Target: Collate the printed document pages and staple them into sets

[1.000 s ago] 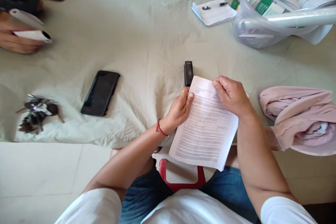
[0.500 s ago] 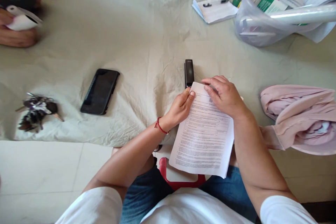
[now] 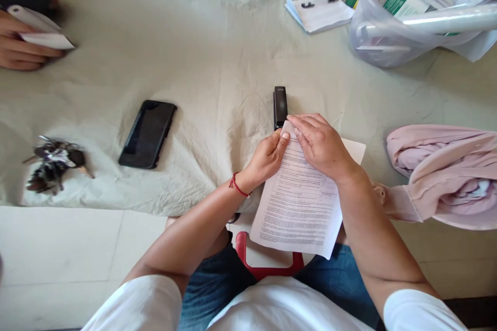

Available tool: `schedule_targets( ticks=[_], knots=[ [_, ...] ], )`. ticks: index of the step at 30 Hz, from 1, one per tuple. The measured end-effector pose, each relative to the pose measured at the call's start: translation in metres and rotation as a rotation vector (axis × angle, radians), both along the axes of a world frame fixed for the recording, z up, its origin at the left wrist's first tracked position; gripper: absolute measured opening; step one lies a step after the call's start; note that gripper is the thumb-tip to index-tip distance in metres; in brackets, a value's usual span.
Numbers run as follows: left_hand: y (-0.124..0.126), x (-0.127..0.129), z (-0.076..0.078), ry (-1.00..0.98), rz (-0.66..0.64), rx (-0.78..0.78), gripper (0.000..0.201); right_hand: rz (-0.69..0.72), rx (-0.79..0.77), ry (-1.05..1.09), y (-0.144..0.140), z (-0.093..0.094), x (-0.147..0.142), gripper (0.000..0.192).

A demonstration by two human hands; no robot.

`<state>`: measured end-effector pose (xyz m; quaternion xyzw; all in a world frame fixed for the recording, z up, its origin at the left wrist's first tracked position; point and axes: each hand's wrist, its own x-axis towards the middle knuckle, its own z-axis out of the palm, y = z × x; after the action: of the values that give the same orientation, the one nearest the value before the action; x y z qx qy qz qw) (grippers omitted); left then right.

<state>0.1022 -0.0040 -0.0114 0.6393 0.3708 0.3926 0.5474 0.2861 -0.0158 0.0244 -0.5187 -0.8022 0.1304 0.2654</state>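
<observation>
A printed document (image 3: 295, 207), seemingly more than one sheet, slants from the table edge down over my lap. My left hand (image 3: 267, 155) pinches its upper left corner, thumb on top and the fingers underneath. My right hand (image 3: 320, 145) lies across the top of the document, its fingers close together at the upper edge and the thumb against the print. A white paper corner (image 3: 355, 150) sticks out to the right of my right hand. Just beyond my left fingertips a black stapler (image 3: 280, 106) rests on the cloth, its near end partly covered.
A black phone (image 3: 148, 134) and a bunch of keys (image 3: 58, 163) lie to the left. Far right stand a plastic basket (image 3: 373, 51) and a notepad (image 3: 322, 18); pink cloth (image 3: 438, 165) lies nearer. Another person's hand (image 3: 23, 46) holds white paper.
My right hand has shifted left along the document's top edge, and a white paper corner now shows to its right. The other person's paper has moved. My left hand stays put.
</observation>
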Motion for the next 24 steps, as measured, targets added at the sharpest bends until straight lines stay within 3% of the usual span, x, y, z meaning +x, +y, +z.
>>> schedule_targets(
  ticks=[6, 11, 15, 20, 24],
  knots=[
    [0.0, 0.0, -0.001, 0.008, 0.002, 0.027, 0.062, 0.039, 0.03, 0.02, -0.001, 0.002, -0.006, 0.045],
    [0.0, 0.0, -0.002, 0.006, -0.003, 0.036, 0.06, -0.039, 0.1, 0.012, -0.003, 0.006, -0.007, 0.043],
    [-0.001, 0.0, -0.004, 0.023, -0.008, 0.037, 0.061, -0.054, 0.021, 0.005, -0.006, 0.01, -0.007, 0.04],
    [-0.002, 0.0, -0.004, 0.001, -0.028, 0.049, 0.059, -0.066, 0.044, 0.07, -0.005, 0.014, -0.006, 0.038],
    [-0.003, 0.0, -0.003, 0.013, -0.028, 0.027, 0.06, -0.062, -0.054, 0.108, -0.005, 0.016, -0.005, 0.033]
  ],
)
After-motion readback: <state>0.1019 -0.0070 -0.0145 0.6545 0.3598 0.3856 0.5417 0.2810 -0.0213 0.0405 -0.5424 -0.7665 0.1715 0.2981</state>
